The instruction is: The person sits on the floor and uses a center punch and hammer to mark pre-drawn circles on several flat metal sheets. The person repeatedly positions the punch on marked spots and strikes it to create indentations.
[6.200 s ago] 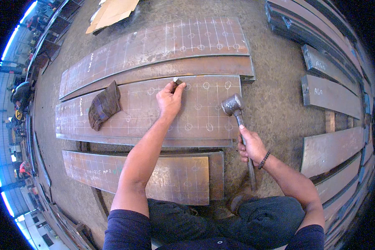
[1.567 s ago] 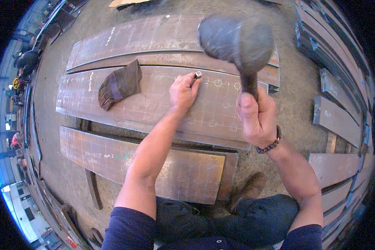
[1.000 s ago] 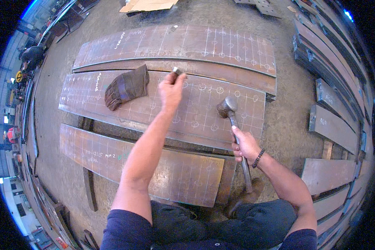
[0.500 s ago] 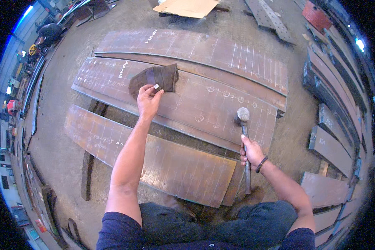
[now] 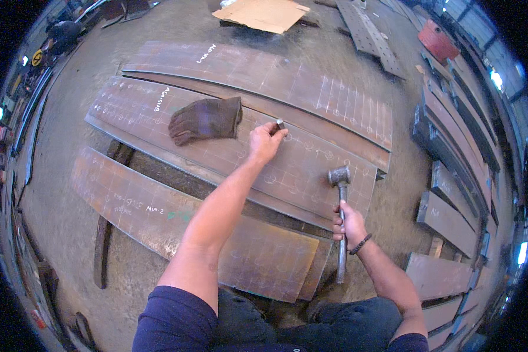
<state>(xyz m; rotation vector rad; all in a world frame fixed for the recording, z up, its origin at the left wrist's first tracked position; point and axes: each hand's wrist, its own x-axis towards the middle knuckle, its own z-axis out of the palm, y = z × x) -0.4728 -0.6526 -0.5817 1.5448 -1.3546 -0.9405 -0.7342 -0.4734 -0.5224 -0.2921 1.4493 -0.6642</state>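
Note:
My left hand point(image 5: 265, 142) pinches a short metal punch point(image 5: 280, 124), its bright end up, over the middle steel plate point(image 5: 302, 182). Whether the lower end touches the steel is hidden. In my right hand point(image 5: 351, 224) is a hammer point(image 5: 339, 175), gripped around its metal handle, with the head raised over the right part of that plate. Chalk lines and small circles mark the steel. A dark brown work glove point(image 5: 208, 119) lies flat on the same plate, left of my left hand.
A far plate point(image 5: 246, 64) and a near plate point(image 5: 264, 252) lie on either side of the middle one. Dark support bars point(image 5: 102, 246) lie beneath. Stacked steel pieces point(image 5: 452, 217) line the right. Cardboard point(image 5: 261, 13) and a red drum-like object point(image 5: 438, 40) are farther off.
My left hand has moved right with the punch, away from the glove, which now shows fully. The hammer head has turned in my right hand. The whole view has shifted slightly.

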